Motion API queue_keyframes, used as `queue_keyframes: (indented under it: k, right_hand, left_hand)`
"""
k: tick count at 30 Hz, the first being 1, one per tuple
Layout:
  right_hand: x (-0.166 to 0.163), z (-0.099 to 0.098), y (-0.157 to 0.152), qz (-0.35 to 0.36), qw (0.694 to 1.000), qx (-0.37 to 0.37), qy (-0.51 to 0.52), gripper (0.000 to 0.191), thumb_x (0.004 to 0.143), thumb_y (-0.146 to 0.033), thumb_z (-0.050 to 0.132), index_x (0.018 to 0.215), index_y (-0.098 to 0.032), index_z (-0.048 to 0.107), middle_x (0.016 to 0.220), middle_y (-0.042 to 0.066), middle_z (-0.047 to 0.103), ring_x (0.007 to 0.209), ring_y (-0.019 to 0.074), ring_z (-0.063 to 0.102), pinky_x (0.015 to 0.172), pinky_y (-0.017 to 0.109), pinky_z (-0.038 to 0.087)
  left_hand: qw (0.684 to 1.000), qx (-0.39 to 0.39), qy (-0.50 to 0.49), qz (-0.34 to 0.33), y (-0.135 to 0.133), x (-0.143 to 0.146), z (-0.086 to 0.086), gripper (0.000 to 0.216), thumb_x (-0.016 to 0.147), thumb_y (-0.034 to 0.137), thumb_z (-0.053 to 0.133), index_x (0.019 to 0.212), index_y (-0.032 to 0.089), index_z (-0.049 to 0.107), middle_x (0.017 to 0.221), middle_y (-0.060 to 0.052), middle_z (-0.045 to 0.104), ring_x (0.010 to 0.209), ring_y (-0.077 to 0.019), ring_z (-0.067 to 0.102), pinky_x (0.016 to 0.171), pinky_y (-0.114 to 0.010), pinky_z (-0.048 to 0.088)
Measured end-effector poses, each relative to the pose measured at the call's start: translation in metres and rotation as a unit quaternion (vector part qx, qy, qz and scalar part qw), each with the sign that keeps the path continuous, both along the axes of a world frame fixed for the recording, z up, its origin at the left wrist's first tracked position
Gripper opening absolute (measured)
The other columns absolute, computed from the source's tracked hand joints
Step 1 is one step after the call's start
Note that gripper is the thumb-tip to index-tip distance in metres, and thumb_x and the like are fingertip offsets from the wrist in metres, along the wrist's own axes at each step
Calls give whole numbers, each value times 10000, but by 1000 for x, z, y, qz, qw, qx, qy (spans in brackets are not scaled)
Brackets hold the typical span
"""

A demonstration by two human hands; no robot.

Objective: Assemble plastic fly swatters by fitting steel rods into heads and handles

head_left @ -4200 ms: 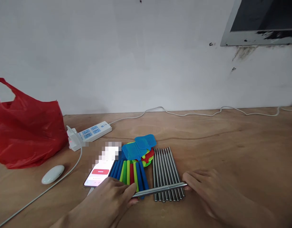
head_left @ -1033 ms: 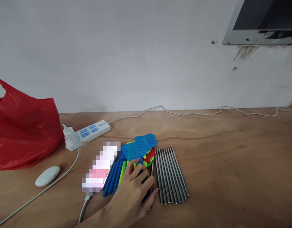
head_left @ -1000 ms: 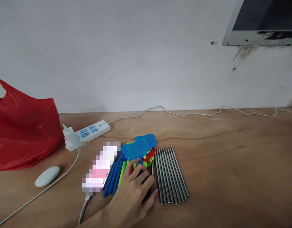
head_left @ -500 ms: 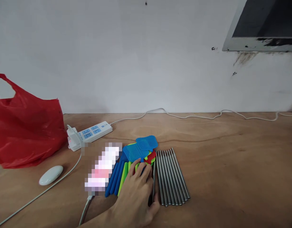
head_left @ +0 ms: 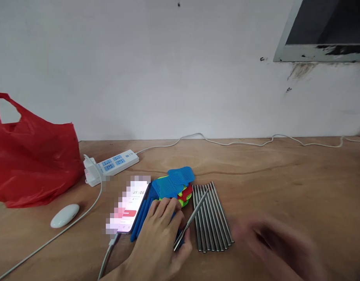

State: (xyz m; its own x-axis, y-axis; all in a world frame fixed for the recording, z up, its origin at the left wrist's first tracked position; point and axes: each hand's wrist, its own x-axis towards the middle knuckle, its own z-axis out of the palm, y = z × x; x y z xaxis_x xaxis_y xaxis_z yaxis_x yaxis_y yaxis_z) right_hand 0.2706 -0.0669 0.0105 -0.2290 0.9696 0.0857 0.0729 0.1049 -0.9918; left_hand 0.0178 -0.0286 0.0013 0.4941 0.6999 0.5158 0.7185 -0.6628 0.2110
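My left hand (head_left: 161,234) rests on a bundle of coloured handles (head_left: 141,216), blue, green and red, with its fingers curled round one steel rod (head_left: 191,218). That rod tilts up and to the right, across a row of several steel rods (head_left: 213,214) lying side by side on the wooden table (head_left: 285,179). Blue, red and green mesh heads (head_left: 174,183) lie beyond my fingers. My right hand (head_left: 273,244) is a blur low on the right, just right of the rod row; its fingers cannot be made out.
A phone (head_left: 129,207) with a lit screen lies left of the handles, its cable running toward me. A white mouse (head_left: 64,215), a white power strip (head_left: 111,166) and a red plastic bag (head_left: 30,156) stand at the left. A white cable (head_left: 241,141) runs along the wall.
The rod under my left hand has swung from lying along the row to slanting across it. My right hand has come back into view at the lower right.
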Motion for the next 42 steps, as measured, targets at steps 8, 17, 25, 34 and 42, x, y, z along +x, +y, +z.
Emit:
queue_keyframes:
  k: [8, 17, 25, 34, 42]
  right_hand:
    - [-22, -13, 70, 113, 987, -118, 5, 439, 914, -616, 530, 803, -204, 635, 594, -38, 577, 352, 50, 337, 345, 196, 207]
    - [-33, -15, 62, 39, 958, -181, 217, 319, 761, -456, 784, 909, -201, 663, 728, -12, 572, 556, 99, 528, 368, 152, 414]
    - [-20, -20, 71, -51, 958, -140, 246, 398, 753, -555, 786, 857, -194, 655, 725, -1, 608, 529, 85, 506, 414, 174, 428]
    - [-8, -20, 78, -35, 957, -179, 225, 448, 775, -605, 743, 820, -173, 632, 417, -118, 348, 340, 25, 175, 334, 161, 171]
    - [14, 2, 53, 136, 965, -148, 168, 402, 825, -598, 688, 931, -214, 737, 429, -79, 353, 352, 60, 258, 391, 221, 245]
  left_hand:
    - [997, -28, -43, -51, 5, 4, 5, 83, 865, 174, 520, 792, 202, 549, 892, -58, 586, 830, -238, 516, 721, -373, 416]
    - [986, -133, -25, -101, 18, 15, 4, 117, 954, 183, 467, 881, 196, 557, 936, -45, 609, 893, -224, 551, 811, -381, 433]
    - [994, -86, -11, -70, 38, 13, 15, 163, 986, 300, 484, 933, 190, 592, 974, -66, 645, 921, -245, 588, 818, -401, 465]
    - [983, -119, 135, 36, 76, 4, -2, 485, 1026, 385, 406, 1429, 125, 477, 1452, -151, 556, 1385, -326, 459, 1136, -549, 355]
    - [989, -116, 91, 23, 74, -2, 2, 353, 1035, 265, 377, 1256, 159, 630, 1256, -112, 667, 1204, -293, 589, 1077, -533, 411]
